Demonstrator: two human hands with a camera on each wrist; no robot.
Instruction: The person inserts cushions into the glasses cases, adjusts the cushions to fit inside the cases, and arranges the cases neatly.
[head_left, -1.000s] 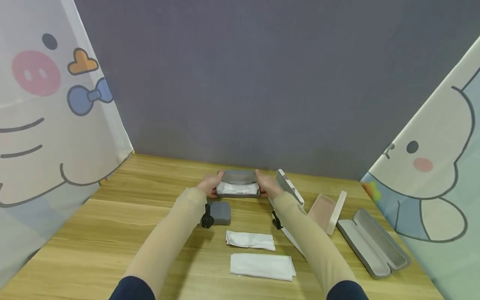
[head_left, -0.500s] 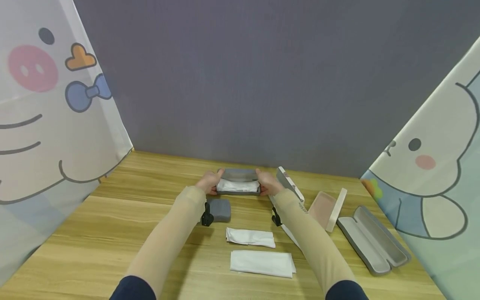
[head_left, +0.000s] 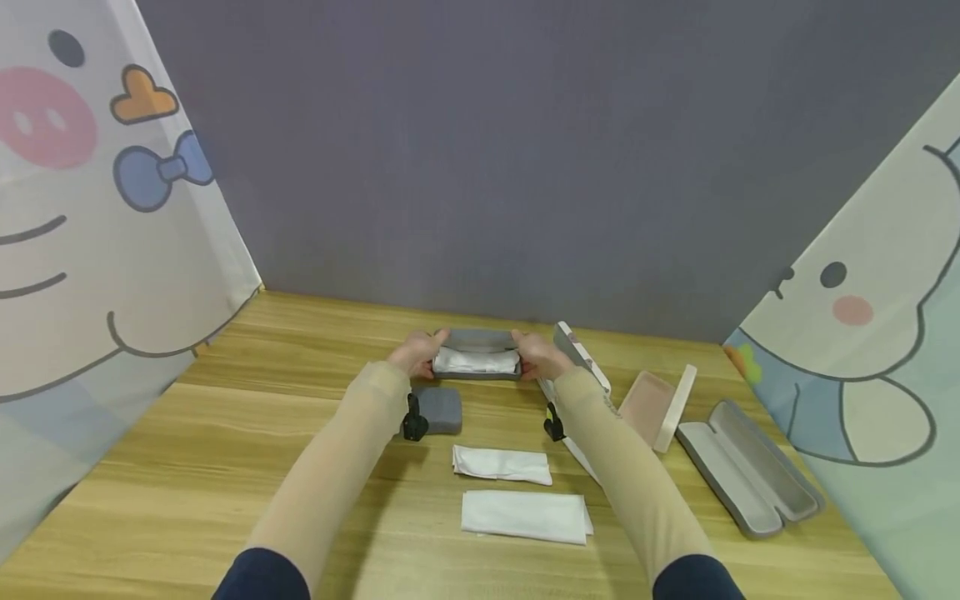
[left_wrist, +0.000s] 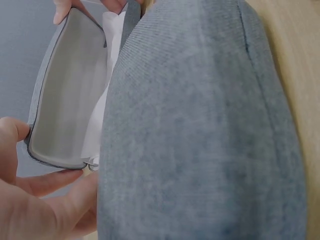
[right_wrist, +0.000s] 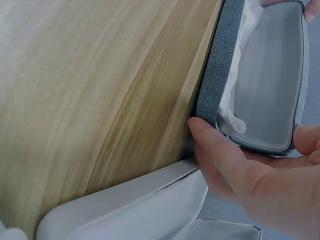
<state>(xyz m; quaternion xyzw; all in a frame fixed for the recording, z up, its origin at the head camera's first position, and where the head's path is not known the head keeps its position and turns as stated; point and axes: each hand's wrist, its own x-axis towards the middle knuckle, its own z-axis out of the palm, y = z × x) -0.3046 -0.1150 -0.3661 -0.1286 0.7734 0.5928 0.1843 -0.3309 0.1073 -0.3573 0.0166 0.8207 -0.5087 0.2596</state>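
Note:
A grey fabric glasses case [head_left: 482, 339] stands at the back of the table with its lid raised. Inside it lies a folded white cloth [head_left: 476, 361]. My left hand [head_left: 416, 352] grips the case's left end, and my right hand [head_left: 542, 355] grips the right end. In the left wrist view the left thumb is on the lid [left_wrist: 70, 90] edge, with fingers beneath the corner. The right wrist view shows the right fingers [right_wrist: 225, 155] at the base's corner and the thumb by the lid's edge. The case's underside is hidden.
A closed grey case [head_left: 442, 410] lies beside my left wrist. Two folded white cloths, one smaller [head_left: 501, 464] and one larger [head_left: 525, 516], lie in front. To the right are open cases: white [head_left: 583, 357], pink-lined [head_left: 647, 406] and grey [head_left: 750, 475]. A grey wall [head_left: 480, 167] stands behind.
The head view has tilted slightly, so the table sits a little higher in it. Both hands keep their grip on the glasses case, and its lid stays raised.

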